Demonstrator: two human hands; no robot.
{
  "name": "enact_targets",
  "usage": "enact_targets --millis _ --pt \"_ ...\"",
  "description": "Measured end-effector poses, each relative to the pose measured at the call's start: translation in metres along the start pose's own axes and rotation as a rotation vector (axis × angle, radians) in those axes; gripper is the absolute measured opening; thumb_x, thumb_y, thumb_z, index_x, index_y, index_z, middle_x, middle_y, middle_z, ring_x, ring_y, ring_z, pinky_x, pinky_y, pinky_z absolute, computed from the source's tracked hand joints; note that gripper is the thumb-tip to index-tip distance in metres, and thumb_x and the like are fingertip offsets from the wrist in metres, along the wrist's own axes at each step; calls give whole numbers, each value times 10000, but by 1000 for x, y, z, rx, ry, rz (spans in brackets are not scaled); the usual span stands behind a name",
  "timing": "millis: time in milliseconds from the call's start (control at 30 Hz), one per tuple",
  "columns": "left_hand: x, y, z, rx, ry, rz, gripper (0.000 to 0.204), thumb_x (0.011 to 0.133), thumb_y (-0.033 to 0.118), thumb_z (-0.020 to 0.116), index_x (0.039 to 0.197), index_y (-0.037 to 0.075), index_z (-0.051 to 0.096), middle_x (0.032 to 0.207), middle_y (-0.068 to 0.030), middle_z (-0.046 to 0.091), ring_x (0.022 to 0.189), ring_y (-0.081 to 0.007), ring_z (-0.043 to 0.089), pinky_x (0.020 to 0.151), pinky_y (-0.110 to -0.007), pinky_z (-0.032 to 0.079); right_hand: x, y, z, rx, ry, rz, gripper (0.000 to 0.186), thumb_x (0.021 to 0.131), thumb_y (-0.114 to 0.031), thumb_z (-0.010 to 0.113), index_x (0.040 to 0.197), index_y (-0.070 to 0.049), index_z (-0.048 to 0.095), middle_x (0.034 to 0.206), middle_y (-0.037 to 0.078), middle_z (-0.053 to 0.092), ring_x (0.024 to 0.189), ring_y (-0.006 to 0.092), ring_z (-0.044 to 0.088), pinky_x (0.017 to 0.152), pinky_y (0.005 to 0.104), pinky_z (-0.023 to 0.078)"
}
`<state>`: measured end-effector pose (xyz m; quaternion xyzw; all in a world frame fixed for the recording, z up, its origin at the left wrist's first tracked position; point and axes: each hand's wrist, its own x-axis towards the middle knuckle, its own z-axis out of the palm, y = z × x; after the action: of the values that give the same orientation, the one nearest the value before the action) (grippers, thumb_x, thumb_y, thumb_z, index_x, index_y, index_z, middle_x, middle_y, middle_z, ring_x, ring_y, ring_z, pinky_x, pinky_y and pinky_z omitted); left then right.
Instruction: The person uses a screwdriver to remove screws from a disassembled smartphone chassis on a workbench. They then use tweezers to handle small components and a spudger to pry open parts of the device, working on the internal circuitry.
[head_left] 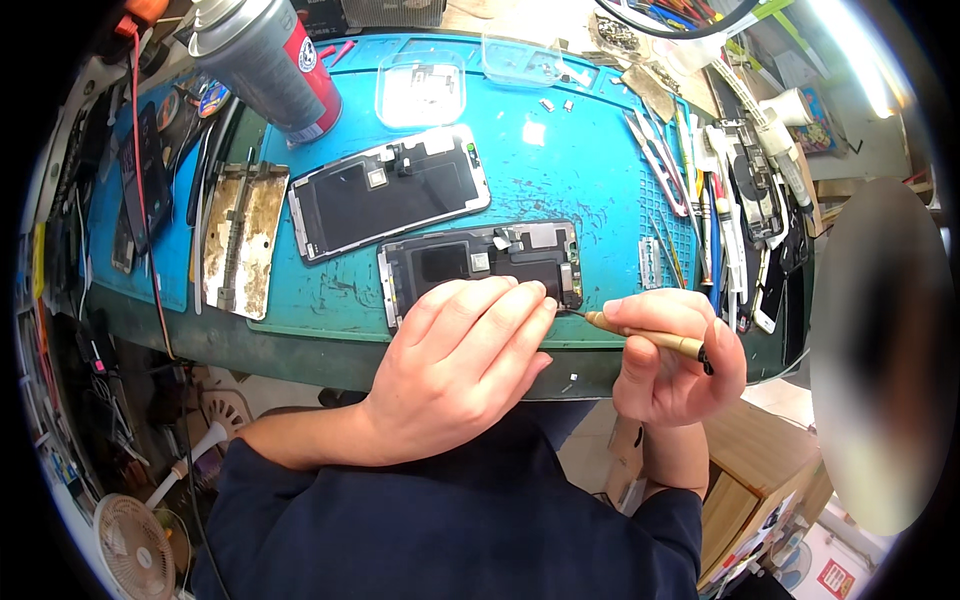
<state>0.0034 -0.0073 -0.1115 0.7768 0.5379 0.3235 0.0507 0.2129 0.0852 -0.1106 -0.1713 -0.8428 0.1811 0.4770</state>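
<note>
Lying lengthwise near the mat's front edge is a dark phone screen assembly, back side up, with flex cables and metal plates showing. My left hand rests across its near side and holds it, fingers together on top and thumb at the near edge; the palm hides that part. In my right hand is a slim tan-handled tool, pinched between thumb and fingers. Its thin dark tip reaches the screen's near right corner; whether it touches is too small to tell. A second phone screen, with a pale frame, lies just behind.
A spray can stands at the back left, above a stained metal plate. Clear plastic trays with small parts sit at the back of the blue mat. Tweezers, brushes and phone parts crowd the right side.
</note>
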Motion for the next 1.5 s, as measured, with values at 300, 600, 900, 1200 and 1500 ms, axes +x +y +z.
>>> enact_targets --millis 300,600,900,1200,1500 --pt "-1 0 1 11 -8 -1 442 819 176 806 1230 24 748 1296 -94 705 1164 -267 668 1007 -434 512 1 4 3 17 18 -20 563 1031 -53 707 1515 -34 420 983 172 784 789 263 714 659 350 608" --pt "-1 0 1 14 2 5 435 824 174 803 1228 22 750 1297 -95 709 1152 -267 675 1000 -435 516 7 1 5 26 5 -14 508 1001 -33 734 1455 -79 510 989 167 781 790 263 708 647 357 601" --pt "-1 -1 2 -5 18 -2 457 818 152 800 1251 19 740 1280 -89 701 1136 -269 668 980 -427 512 24 -15 -3 -60 -36 28 463 850 -133 908 1250 -136 676 1007 94 687 792 242 707 613 349 590" --pt "25 1 3 158 -52 2 514 768 107 723 1280 54 731 1075 -39 606 997 -220 618 860 -378 485 3 -6 -4 -60 -5 -18 514 915 -58 828 1349 -130 561 1014 137 692 724 254 704 574 352 588" --pt "30 0 3 164 -116 18 519 766 123 706 1281 61 726 1007 -27 569 952 -208 595 815 -367 469 2 -8 -5 -52 -2 21 566 856 3 839 1336 -137 575 1020 134 693 707 247 697 573 340 580"
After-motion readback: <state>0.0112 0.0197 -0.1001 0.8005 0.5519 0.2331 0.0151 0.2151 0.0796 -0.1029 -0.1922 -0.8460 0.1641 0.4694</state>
